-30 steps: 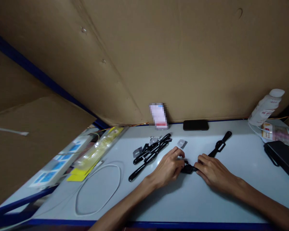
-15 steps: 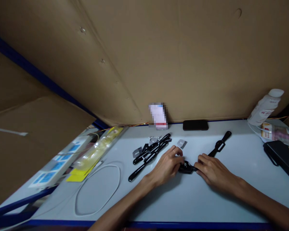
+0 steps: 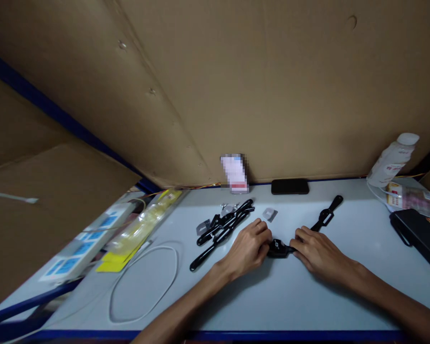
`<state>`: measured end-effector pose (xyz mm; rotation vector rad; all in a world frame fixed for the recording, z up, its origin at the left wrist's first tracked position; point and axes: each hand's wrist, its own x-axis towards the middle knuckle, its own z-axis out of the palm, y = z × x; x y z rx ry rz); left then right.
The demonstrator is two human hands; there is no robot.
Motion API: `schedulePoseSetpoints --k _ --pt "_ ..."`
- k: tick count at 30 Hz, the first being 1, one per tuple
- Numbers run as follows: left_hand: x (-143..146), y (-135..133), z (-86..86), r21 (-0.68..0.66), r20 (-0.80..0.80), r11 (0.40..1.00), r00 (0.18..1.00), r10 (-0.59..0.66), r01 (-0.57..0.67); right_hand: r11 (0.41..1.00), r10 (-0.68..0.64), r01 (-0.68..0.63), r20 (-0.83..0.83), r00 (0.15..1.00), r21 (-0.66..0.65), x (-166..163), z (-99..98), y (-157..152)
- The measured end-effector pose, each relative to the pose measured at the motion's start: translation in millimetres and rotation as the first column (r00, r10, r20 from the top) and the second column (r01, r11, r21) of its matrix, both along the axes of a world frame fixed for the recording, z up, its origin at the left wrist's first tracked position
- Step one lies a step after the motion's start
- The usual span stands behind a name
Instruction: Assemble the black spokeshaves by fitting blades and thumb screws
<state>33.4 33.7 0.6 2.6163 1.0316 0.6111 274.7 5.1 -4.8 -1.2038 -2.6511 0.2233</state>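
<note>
Tool [image 3: 278, 251] between your hands, looks part-done. Right hand [image 3: 316, 251]: grip clamped on tool's end. Left hand [image 3: 249, 249]: cannot tell. Plate [image 3: 269, 214] at 12 o'clock, pile [image 3: 225, 220] at 10, seem undone.

The long, thin-handled black tool [image 3: 278, 250] is shiny. Near the left edge of the smooth, pale blue surface [image 3: 272, 306], a clear plastic wrapper [image 3: 143, 223] shines. The brown cardboard wall [image 3: 290, 95] past the far edge is dull.

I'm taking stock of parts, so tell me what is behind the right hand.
Behind the right hand lies a black tool; its far handle and middle show. Its near end is covered by the hand.
</note>
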Motion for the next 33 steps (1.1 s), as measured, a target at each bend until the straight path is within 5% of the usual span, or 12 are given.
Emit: schedulePoseSetpoints --k 5,12,33 --pt "1.0 -0.6 -0.7 -0.022 -0.039 0.99 0.989 -0.142 0.141 1.0 0.003 -0.003 -0.003 1.0 0.016 -0.3 -1.0 1.0" --pt "-7.8 5.0 7.9 -0.101 -0.174 0.994 0.983 -0.053 0.035 0.998 -0.011 0.013 0.046 0.999 -0.054 -0.3 4.4 -0.7" --pt "-12.1 6.3 27.2 -0.177 -0.335 0.976 0.925 -0.18 0.125 0.997 0.007 0.003 0.117 0.993 -0.082 0.3 8.2 -4.9"
